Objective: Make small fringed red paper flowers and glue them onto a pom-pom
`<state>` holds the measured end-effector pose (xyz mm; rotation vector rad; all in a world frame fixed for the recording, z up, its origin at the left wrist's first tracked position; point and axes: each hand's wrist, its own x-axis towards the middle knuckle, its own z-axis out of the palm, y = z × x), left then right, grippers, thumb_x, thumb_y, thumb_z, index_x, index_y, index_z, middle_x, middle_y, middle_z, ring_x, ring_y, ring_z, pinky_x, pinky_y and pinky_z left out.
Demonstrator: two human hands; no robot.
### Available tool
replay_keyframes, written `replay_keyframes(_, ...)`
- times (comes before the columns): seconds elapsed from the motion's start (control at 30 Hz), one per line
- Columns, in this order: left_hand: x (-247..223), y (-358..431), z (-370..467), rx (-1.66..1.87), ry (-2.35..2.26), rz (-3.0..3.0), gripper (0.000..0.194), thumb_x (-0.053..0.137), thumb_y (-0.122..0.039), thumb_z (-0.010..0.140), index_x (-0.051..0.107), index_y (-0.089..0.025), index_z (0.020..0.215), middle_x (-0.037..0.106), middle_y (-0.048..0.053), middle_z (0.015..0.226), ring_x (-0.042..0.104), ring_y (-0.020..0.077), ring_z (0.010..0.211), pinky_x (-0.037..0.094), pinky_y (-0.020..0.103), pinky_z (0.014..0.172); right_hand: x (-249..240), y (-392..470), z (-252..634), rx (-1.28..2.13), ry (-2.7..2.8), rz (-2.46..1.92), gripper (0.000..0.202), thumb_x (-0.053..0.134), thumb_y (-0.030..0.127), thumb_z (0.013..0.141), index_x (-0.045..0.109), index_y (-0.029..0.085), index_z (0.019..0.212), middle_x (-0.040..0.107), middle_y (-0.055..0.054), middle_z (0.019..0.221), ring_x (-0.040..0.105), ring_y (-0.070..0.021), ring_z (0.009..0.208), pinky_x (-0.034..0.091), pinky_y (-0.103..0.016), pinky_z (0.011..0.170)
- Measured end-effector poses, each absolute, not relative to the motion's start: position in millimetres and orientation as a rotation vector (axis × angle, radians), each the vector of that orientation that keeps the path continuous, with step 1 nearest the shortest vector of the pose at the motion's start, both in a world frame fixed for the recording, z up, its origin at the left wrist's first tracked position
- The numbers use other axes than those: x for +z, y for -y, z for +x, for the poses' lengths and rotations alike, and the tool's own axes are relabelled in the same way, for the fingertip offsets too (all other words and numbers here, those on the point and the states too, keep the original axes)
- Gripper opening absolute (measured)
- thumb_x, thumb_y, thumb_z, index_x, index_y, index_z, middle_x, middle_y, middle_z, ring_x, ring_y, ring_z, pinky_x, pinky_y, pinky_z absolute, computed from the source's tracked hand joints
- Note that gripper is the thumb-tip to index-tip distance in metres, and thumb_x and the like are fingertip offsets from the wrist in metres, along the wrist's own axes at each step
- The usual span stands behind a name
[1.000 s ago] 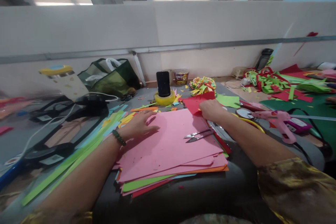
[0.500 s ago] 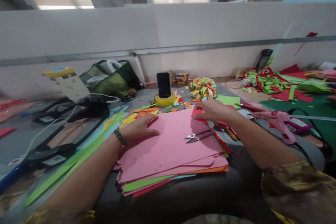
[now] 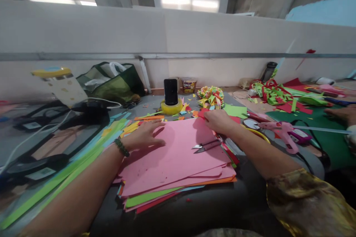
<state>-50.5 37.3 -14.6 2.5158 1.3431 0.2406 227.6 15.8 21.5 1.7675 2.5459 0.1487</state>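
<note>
A stack of coloured paper sheets, pink (image 3: 172, 155) on top, lies in front of me. My left hand (image 3: 144, 136) rests at its left edge with thumb and fingers apart. At the far right corner of the stack, my right hand (image 3: 219, 121) is closed with a small piece of red paper (image 3: 202, 112) at its fingertips. Thread snips (image 3: 205, 146) lie on the pink sheet, below the right hand. Long green paper strips (image 3: 63, 168) and yellow scraps (image 3: 130, 127) are to the left of the stack.
A phone (image 3: 170, 92) stands in a yellow tape roll (image 3: 171, 107) behind the stack. Beside it are a paper cup (image 3: 189, 85) and a colourful paper ball (image 3: 210, 96). A pink glue gun (image 3: 282, 133) lies at right, near another person's hand (image 3: 342, 114).
My right hand has turned and its fingers have closed in more, with the red piece now mostly hidden. The left hand stays on the stack. The view has shifted slightly.
</note>
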Motion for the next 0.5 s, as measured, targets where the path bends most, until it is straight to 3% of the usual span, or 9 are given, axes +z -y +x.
replay_keyframes(0.13, -8.3, -38.5, -51.5, 0.634, -1.378, 2.439, 0.070, 0.034, -0.070, 0.081, 0.060, -0.019, 0.121, 0.063, 0.013, 0.130, 0.059, 0.0285, 0.118, 0.045, 0.040, 0.102, 15.0, 16.6, 193.3, 0.225, -2.734, 1.579, 0.026, 0.044, 0.021, 0.093, 0.067, 0.014, 0.102, 0.072, -0.015, 0.101, 0.066, -0.0265, 0.096, 0.047, -0.031, 0.069)
replay_keyframes(0.2, -6.0, -39.3, -52.5, 0.759, -1.400, 2.431, 0.070, 0.028, -0.072, 0.083, 0.063, -0.019, 0.115, 0.067, 0.012, 0.123, 0.061, 0.0287, 0.114, 0.047, 0.042, 0.101, 5.3, 31.4, 176.0, 0.160, -2.838, 1.387, 0.025, 0.047, 0.031, 0.095, 0.067, 0.020, 0.102, 0.073, -0.008, 0.099, 0.067, -0.0214, 0.091, 0.046, -0.028, 0.065)
replay_keyframes(0.33, -8.6, -36.8, -51.1, 0.767, -1.413, 2.514, 0.073, 0.034, -0.075, 0.079, 0.058, -0.021, 0.122, 0.064, 0.012, 0.128, 0.057, 0.0313, 0.121, 0.045, 0.046, 0.103, -11.3, 42.7, 158.2, 0.015, -3.052, 0.978, 0.042, 0.055, 0.050, 0.091, 0.064, 0.013, 0.109, 0.072, -0.012, 0.098, 0.067, -0.0222, 0.090, 0.049, -0.030, 0.068)
replay_keyframes(0.5, -18.0, -28.1, -44.8, 0.471, -1.442, 2.668, 0.086, 0.051, -0.074, 0.072, 0.046, -0.018, 0.138, 0.051, 0.017, 0.143, 0.045, 0.0391, 0.132, 0.037, 0.054, 0.108, -10.1, 46.1, 159.2, -0.135, -3.047, 0.925, 0.043, 0.055, 0.050, 0.091, 0.064, 0.013, 0.112, 0.073, -0.012, 0.106, 0.067, -0.0221, 0.097, 0.050, -0.029, 0.073)
